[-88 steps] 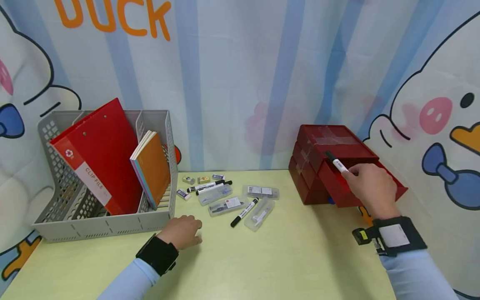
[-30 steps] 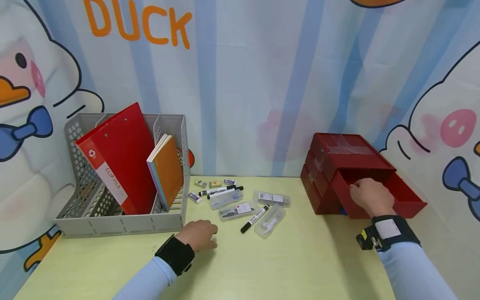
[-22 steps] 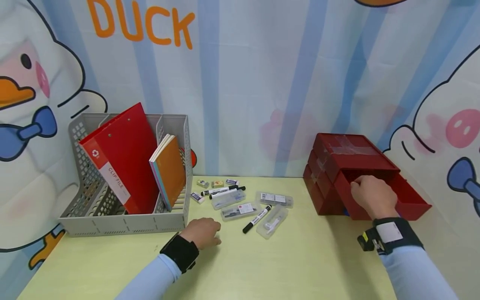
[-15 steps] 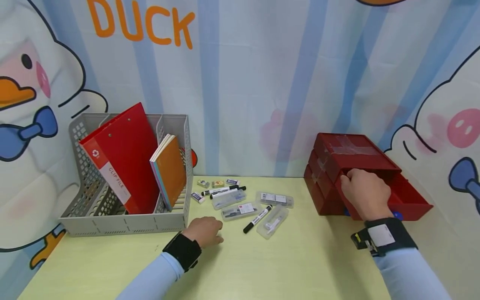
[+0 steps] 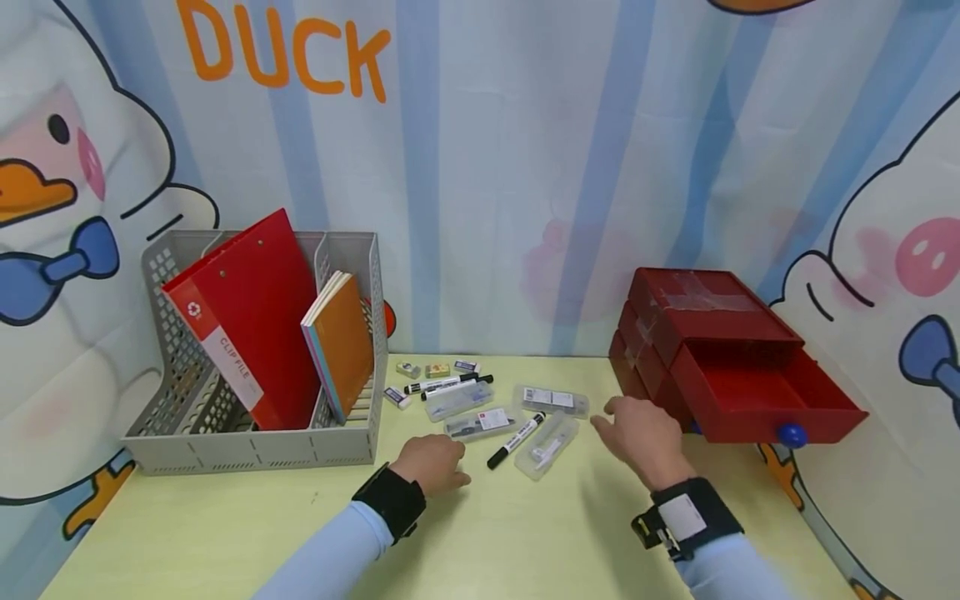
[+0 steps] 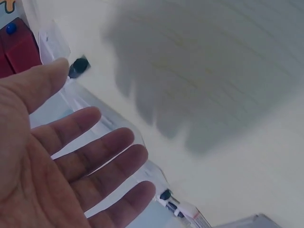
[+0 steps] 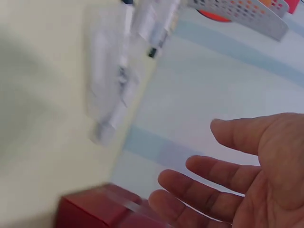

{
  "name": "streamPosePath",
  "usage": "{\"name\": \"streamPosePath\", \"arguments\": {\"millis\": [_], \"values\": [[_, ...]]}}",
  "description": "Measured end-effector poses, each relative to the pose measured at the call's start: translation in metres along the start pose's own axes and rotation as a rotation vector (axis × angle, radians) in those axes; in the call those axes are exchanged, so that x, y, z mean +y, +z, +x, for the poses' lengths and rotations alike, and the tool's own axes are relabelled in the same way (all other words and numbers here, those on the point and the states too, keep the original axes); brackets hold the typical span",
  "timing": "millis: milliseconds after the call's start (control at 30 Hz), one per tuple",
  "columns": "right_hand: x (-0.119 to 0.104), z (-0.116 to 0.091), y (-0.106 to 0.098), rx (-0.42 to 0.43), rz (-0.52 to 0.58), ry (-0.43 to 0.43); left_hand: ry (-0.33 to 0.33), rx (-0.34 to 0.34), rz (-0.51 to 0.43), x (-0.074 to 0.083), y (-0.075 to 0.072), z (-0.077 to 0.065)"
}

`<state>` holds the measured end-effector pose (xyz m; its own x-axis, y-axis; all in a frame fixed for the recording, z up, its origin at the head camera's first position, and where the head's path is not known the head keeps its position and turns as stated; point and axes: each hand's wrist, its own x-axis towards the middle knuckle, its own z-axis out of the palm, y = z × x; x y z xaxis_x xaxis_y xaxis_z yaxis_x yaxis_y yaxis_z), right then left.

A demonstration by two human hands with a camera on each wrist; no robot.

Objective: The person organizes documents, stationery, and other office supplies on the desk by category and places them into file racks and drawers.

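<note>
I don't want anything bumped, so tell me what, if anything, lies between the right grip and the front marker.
A clear case lies on the table between the right grip and the front marker, at the marker's right. Nothing visible covers the marker from above.

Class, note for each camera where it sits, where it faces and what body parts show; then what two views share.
Head: on the head, facing forward and down at the pale yellow tabletop; left hand, right hand and blue sleeves show.
Left wrist: on that wrist, facing across the tabletop; only that hand shows.
Right wrist: on that wrist, facing blurred clear plastic cases and blue-striped cloth; only that hand shows.
Head and right wrist share the grey perforated plastic basket.
</note>
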<state>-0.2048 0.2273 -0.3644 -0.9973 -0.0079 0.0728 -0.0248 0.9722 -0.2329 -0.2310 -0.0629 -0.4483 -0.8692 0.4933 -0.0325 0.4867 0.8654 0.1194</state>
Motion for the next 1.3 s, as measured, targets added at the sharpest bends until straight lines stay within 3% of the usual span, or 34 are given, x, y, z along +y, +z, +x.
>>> {"name": "streamPosePath", "arguments": {"millis": [100,333,800,1033,1233,1300], "values": [[-0.006,-0.002,0.019,-0.066,0.006,0.031,0.0,0.03,0.017,0.008,0.002,0.005],[-0.019,-0.008,0.051,-0.085,0.036,0.059,-0.029,0.112,0.065,0.027,0.015,0.021],[-0.022,-0.014,0.068,-0.061,0.045,0.053,-0.104,0.226,0.203,0.045,0.036,0.041],[-0.026,-0.014,0.074,-0.068,0.044,0.051,-0.096,0.28,0.264,0.04,0.036,0.035],[-0.031,-0.01,0.076,-0.06,0.041,0.061,-0.127,0.177,0.169,0.022,0.029,0.024],[-0.034,-0.008,0.076,-0.045,0.035,0.053,-0.13,0.172,0.129,0.014,0.025,0.018]]}}
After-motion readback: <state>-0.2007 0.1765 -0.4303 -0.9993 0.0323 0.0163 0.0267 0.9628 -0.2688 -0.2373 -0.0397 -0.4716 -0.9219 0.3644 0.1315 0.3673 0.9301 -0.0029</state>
